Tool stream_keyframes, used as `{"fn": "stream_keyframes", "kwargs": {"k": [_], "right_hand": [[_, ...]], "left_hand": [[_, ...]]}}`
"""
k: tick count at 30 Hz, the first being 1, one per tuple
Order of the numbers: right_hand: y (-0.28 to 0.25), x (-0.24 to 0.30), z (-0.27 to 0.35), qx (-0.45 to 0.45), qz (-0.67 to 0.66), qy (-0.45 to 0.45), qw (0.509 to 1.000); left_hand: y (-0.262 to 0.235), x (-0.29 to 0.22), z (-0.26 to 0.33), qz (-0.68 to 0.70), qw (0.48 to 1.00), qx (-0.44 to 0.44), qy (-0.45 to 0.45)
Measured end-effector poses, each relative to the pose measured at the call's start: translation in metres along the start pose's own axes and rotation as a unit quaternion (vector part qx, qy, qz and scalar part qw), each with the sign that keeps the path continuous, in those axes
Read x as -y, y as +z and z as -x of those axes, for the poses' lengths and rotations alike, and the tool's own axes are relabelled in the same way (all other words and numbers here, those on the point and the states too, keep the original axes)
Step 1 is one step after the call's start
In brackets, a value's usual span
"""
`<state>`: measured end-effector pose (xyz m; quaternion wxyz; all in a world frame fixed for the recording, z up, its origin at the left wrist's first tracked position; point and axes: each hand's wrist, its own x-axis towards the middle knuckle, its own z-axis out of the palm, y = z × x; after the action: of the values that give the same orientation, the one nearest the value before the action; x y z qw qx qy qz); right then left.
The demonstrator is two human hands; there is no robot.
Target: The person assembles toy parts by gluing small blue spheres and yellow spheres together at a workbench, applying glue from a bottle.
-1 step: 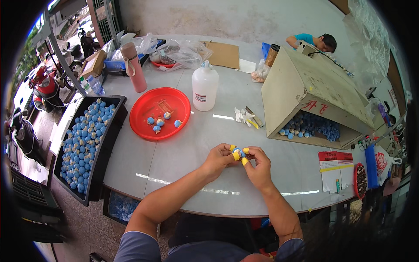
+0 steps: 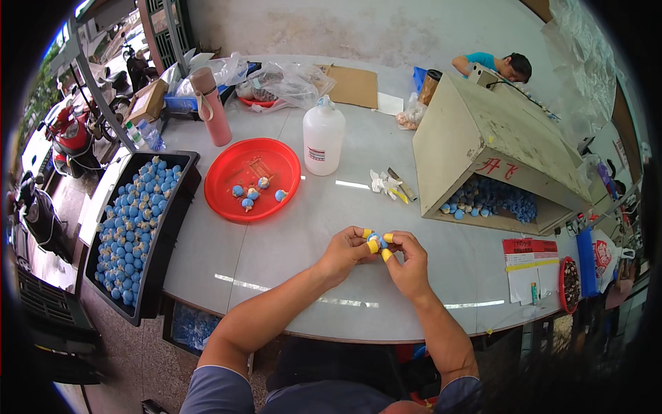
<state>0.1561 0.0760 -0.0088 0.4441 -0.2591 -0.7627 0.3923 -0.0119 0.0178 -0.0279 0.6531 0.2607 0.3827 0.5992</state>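
My left hand [image 2: 345, 252] and my right hand [image 2: 408, 261] meet above the white table [image 2: 276, 248], near its front edge. Between their fingertips they hold one small blue ball [image 2: 376, 240]. Yellow finger caps cover several fingertips on both hands. A red round tray [image 2: 252, 178] with a few blue balls lies to the upper left of my hands. A tilted cardboard box [image 2: 483, 148] at the right has many blue balls spilling from its open side.
A black bin [image 2: 148, 265] full of blue balls stands at the table's left edge. A white plastic bottle [image 2: 323, 141], a pink flask [image 2: 209, 105], plastic bags and cardboard sit at the back. Another person [image 2: 495, 64] is behind the box. Papers [image 2: 531, 265] lie at right.
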Motion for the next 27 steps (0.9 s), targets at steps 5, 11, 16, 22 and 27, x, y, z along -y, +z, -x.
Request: {"fn": "stream_keyframes", "kwargs": {"k": [5,11,16,22,27], "right_hand": [[-0.002,0.013,-0.002,0.013,0.046,0.011,0.999],[-0.001,0.002,-0.001,-0.003,0.038,0.01,0.999],[-0.006,-0.005,-0.002,0.006,-0.009,0.062,0.998],[-0.009,-0.008,-0.003,0.011,-0.053,0.098,0.994],[-0.01,-0.005,-0.004,0.017,-0.06,0.106,0.992]], "left_hand": [[0.004,-0.005,0.003,-0.005,1.0,0.004,-0.009],[0.011,-0.012,0.008,-0.049,0.999,-0.002,-0.015],[0.012,-0.019,0.009,0.071,0.995,-0.004,-0.064],[0.012,-0.012,0.006,0.045,0.997,-0.004,-0.064],[0.012,-0.013,0.007,0.05,0.997,-0.002,-0.055]]}}
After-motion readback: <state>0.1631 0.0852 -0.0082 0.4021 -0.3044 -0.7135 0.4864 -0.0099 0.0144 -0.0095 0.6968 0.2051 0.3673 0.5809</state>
